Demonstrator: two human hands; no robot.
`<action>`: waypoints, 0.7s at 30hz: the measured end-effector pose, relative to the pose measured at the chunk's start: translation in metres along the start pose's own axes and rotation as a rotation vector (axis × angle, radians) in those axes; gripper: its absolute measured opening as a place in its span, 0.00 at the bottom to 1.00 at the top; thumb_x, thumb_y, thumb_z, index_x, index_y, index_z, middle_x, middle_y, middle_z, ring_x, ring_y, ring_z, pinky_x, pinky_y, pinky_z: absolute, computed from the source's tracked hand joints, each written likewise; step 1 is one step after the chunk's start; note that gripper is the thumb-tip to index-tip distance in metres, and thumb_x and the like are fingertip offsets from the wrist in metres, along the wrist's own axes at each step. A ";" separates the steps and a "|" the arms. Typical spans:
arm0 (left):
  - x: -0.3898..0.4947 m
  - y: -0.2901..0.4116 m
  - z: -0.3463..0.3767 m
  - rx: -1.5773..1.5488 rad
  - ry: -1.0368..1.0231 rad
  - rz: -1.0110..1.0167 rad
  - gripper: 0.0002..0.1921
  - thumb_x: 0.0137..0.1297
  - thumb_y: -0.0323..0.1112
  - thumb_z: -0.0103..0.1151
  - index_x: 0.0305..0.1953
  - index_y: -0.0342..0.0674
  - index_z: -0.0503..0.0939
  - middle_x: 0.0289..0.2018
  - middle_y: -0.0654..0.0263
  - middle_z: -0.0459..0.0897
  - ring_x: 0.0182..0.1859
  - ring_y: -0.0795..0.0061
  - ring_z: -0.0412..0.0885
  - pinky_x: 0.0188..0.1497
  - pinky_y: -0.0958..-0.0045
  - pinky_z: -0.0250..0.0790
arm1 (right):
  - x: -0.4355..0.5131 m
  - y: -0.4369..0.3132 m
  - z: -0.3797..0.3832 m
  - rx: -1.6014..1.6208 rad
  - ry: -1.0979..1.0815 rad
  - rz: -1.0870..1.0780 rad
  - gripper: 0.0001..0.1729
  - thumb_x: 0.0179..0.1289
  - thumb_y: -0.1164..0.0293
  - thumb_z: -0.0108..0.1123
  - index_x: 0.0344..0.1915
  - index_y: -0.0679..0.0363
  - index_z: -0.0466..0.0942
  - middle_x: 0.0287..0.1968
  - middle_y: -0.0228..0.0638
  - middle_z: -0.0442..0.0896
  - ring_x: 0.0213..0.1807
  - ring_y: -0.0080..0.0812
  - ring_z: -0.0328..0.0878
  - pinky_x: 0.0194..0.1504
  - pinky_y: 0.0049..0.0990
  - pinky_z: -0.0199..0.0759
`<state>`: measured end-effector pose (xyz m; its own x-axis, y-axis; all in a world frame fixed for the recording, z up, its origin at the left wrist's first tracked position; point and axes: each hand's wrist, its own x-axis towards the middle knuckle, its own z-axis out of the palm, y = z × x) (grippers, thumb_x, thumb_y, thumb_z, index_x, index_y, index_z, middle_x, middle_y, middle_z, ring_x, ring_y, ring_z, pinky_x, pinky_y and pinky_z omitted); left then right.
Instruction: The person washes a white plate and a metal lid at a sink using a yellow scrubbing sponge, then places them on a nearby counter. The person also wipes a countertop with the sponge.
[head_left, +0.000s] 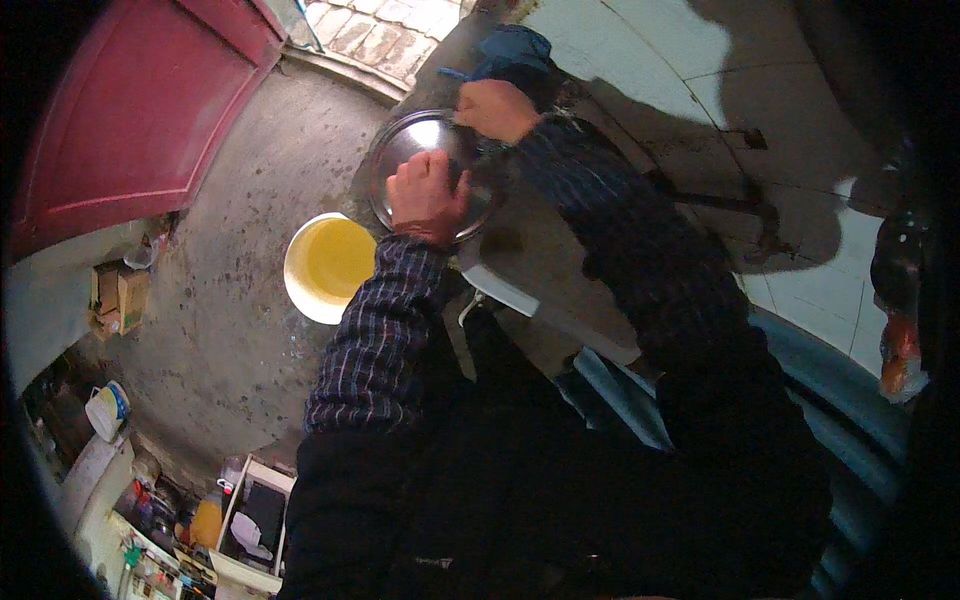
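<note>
A shiny round metal vessel or lid (397, 139) is before me, beyond my forearms. Over its near part lies my left hand (427, 196), back upward, with the fingers bent and the thumb apart. Whether that hand holds anything beneath it is hidden. My right hand (495, 109) is curled into a grip at the far right rim of the metal piece. Just beyond this hand sits a dark blue item (514, 49), too blurred to name. Left of my left sleeve, a white bucket (296, 281) with a yellow interior stands on the concrete floor (240, 187).
A red door (150, 112) fills the upper left, by a sill opening onto paving (375, 37). White tiles (630, 45) lie at right. A pale flat strip (501, 291) is near my knees. A cardboard box (120, 300) and an open drawer (251, 517) are at left.
</note>
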<state>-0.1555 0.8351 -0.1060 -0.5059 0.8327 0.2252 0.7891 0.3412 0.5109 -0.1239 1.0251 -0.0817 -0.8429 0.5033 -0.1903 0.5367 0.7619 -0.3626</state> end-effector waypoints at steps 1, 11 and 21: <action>-0.001 0.000 -0.001 -0.007 -0.014 -0.003 0.24 0.59 0.49 0.64 0.52 0.43 0.74 0.46 0.59 0.78 0.48 0.53 0.75 0.47 0.52 0.65 | 0.000 0.000 0.002 0.057 0.038 -0.065 0.13 0.57 0.60 0.62 0.31 0.59 0.84 0.33 0.45 0.85 0.37 0.47 0.84 0.39 0.44 0.78; 0.000 0.000 0.000 -0.002 0.049 0.048 0.21 0.60 0.46 0.63 0.50 0.44 0.73 0.43 0.59 0.77 0.45 0.56 0.76 0.43 0.53 0.65 | 0.021 -0.001 0.008 -0.083 -0.083 -0.041 0.15 0.51 0.58 0.69 0.30 0.59 0.83 0.33 0.45 0.84 0.36 0.48 0.82 0.39 0.41 0.75; 0.000 -0.005 -0.011 -0.016 -0.069 0.091 0.26 0.54 0.42 0.67 0.55 0.47 0.74 0.45 0.61 0.76 0.48 0.56 0.75 0.47 0.55 0.66 | -0.062 0.023 0.019 0.127 0.093 0.262 0.15 0.58 0.60 0.63 0.34 0.60 0.82 0.35 0.48 0.84 0.39 0.54 0.82 0.40 0.47 0.75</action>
<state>-0.1635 0.8288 -0.0992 -0.4067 0.8882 0.2138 0.8247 0.2563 0.5042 -0.0600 1.0041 -0.0956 -0.6664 0.7155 -0.2096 0.7213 0.5474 -0.4244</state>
